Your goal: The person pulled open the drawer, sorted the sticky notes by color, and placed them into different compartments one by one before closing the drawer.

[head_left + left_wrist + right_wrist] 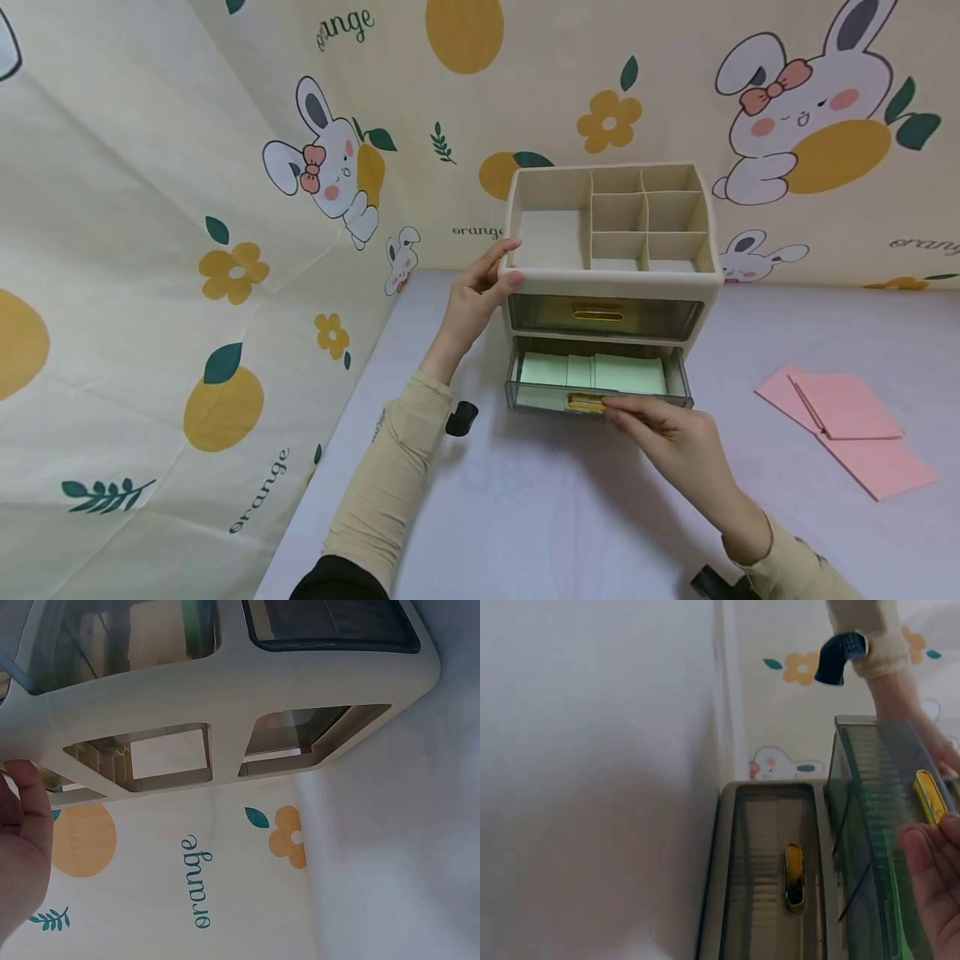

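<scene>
A cream desk organizer (611,283) stands at the back of the table, with an open-topped compartment tray above smoky clear drawers. My left hand (483,287) grips its upper left corner, thumb on the front and fingers at the side rim. Below the shut top drawer (540,315), a second drawer (517,393) is pulled out. Pale green paper pieces (630,375) lie inside it. With thumb and fingertips, my right hand (675,442) pinches that drawer's gold handle (928,796). The right wrist view shows a shut bottom drawer (757,900) beneath, hidden from the head view.
Pink paper sheets (862,425) overlap on the table to the right of the organizer. Behind and to the left rises a cream backdrop (420,108) printed with rabbits and oranges. Rectangular openings (169,754) show in the organizer's side.
</scene>
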The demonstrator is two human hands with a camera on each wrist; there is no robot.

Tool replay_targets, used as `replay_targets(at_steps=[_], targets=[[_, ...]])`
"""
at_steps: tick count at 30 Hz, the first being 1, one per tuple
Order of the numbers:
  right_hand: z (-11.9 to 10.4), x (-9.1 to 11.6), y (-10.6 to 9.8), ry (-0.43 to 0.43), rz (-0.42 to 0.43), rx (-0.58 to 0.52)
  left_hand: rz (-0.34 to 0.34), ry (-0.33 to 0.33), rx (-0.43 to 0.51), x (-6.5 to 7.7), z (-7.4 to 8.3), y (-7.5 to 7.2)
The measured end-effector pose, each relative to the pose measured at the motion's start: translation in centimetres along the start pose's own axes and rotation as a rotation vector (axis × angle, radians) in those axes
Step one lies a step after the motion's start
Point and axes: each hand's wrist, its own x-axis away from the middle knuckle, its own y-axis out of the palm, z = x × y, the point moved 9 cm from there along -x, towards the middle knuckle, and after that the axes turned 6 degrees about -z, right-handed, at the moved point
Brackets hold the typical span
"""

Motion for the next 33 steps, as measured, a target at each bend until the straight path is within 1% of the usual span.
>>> replay_targets(at_steps=[4,6,10,13,20,24,27,30,33], targets=[[1.2,-0.9,0.0,0.037,0.001,0.025,-0.001,0.009,0.002,0.0,0.0,0.1],[1.9,-1.4,0.1,0.078,0.0,0.027,0.0,0.011,0.001,0.1,0.0,0.0],[3.5,-2.2,0.2,0.182,-0.002,-0.033,-0.001,0.013,0.006,0.1,-0.1,0.0],[4.5,-2.8,0.3,0.222,0.004,-0.058,-0.001,0.017,0.005,0.1,0.0,0.0],[5.9,-3.6,0.3,0.233,0.047,-0.102,-0.001,0.028,0.015,0.0,0.1,0.1],[6.1,-3.5,0.5,0.21,0.06,-0.133,0.006,0.021,0.01,0.0,0.1,0.0],[6.0,-3.2,0.5,0.174,0.066,-0.153,0.013,0.018,0.003,0.0,0.1,-0.1],[5.9,-2.7,0.7,0.157,0.024,-0.192,0.008,0.022,0.007,0.1,0.2,-0.1],[6.3,-2.1,1.2,0.197,-0.067,-0.234,0.005,0.029,0.007,0.1,0.5,0.0]])
